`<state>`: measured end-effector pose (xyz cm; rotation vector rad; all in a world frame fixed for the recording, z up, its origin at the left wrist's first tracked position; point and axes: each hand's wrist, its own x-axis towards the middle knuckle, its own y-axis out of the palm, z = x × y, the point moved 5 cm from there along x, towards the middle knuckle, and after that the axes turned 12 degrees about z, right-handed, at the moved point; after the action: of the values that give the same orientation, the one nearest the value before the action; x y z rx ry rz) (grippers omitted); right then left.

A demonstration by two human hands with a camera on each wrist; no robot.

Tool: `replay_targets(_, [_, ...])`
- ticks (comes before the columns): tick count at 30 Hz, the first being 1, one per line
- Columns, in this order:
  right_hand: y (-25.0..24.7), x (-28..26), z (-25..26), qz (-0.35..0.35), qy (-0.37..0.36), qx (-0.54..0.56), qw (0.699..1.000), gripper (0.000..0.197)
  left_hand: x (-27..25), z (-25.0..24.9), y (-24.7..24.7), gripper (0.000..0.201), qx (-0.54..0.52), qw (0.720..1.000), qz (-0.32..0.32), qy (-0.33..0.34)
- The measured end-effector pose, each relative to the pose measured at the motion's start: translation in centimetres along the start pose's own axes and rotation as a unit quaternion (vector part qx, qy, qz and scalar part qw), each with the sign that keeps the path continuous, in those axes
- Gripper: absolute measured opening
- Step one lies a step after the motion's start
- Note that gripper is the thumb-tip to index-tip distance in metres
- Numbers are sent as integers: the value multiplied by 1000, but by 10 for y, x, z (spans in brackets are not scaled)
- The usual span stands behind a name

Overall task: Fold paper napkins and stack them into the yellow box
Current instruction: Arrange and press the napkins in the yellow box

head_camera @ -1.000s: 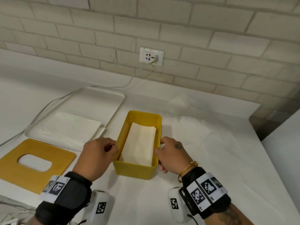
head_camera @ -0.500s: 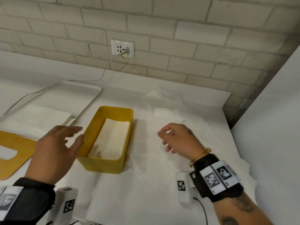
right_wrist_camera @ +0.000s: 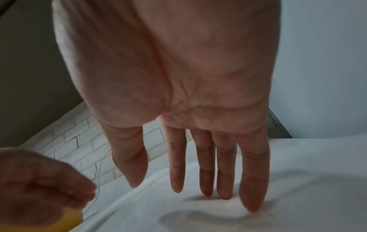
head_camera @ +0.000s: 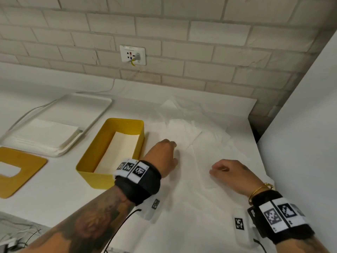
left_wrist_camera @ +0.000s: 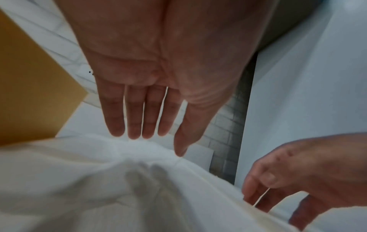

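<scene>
The yellow box (head_camera: 85,168) stands on the white table with a folded cream napkin (head_camera: 118,152) lying flat inside it. To its right, loose unfolded white napkins (head_camera: 200,143) are spread and rumpled. My left hand (head_camera: 164,152) hovers over their left part, just right of the box. In the left wrist view the left hand (left_wrist_camera: 155,119) has straight fingers and holds nothing. My right hand (head_camera: 224,170) is lower right on the same paper. The right wrist view shows the right hand (right_wrist_camera: 174,180) with straight fingers, the tips touching the napkin (right_wrist_camera: 198,216).
A white tray (head_camera: 102,114) at the left holds a stack of flat napkins (head_camera: 45,136). A yellow lid (head_camera: 27,179) with an oval cutout lies in front of the tray. A wall socket (head_camera: 132,55) with a cable sits on the brick wall. A white panel (head_camera: 300,143) bounds the right side.
Both hands let go of the box's sides and moved right onto the loose napkins. The left arm now crosses in front of the box. The view swung right.
</scene>
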<state>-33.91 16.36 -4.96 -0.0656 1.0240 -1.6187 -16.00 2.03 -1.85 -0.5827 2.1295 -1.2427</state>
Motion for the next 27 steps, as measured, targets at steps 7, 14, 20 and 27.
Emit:
replay_targets(7, [10,-1,-7,-13,8,4,1000,29,58,4,17,33,67,995,46,-59])
replay_targets(14, [3,-1,-9,-11,8,11,1000,28,66,12,4,30,67,994,-2,-86])
replay_targets(20, [-18,8,-8,-28,25,47,998,38,16,-4,-42,18,-145,959,-240,47])
replay_targets(27, [-36,37,-16,-55,72,144,985,58,-22,-10,-60,18,-509,829,-193,126])
